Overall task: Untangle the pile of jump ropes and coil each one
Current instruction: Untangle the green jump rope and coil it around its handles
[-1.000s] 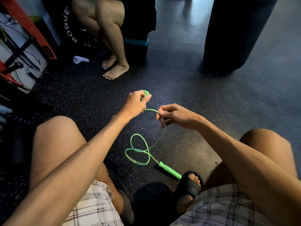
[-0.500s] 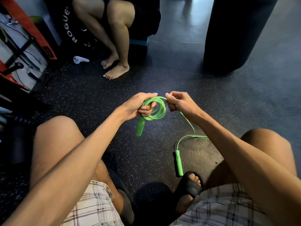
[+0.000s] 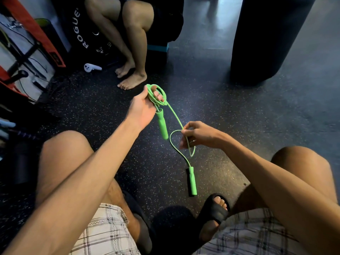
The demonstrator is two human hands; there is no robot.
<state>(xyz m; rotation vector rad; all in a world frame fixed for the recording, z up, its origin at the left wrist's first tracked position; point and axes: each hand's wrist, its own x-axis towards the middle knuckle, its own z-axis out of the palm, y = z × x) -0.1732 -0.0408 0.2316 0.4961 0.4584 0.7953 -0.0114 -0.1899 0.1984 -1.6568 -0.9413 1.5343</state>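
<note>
Head view, seated, knees at the lower left and lower right of the frame.

Green jump rope (image 3: 175, 116): held above the speckled floor (image 3: 239, 126) at frame centre. Most of it is gathered into a coil (image 3: 160, 94), just above centre.

Left hand (image 3: 142, 107): fingers are curled through the coil and grip it. One handle (image 3: 162, 126) hangs below this hand.

Right hand (image 3: 200, 137): placed right of centre, well apart from the left. The free strand is pinched between thumb and fingertips. A small loop falls below the pinch and leads to the second handle (image 3: 191, 181), low in the frame near a black sandal (image 3: 213, 210). Whether that handle rests on the floor cannot be told.

Change noted: half a second ago the two hands are seen close together at the coil, the right one against it. Now the right hand is found lower and further right, further along the strand, and the coil is carried higher in the frame.

Reading: another length is judged to be measured out for a further turn. Only a short run of strand, the loop and the second handle are left uncoiled, so this rope is judged nearly finished. The small loop may need opening out so that no twist is wound in.

No other ropes are seen in the frame.
</note>
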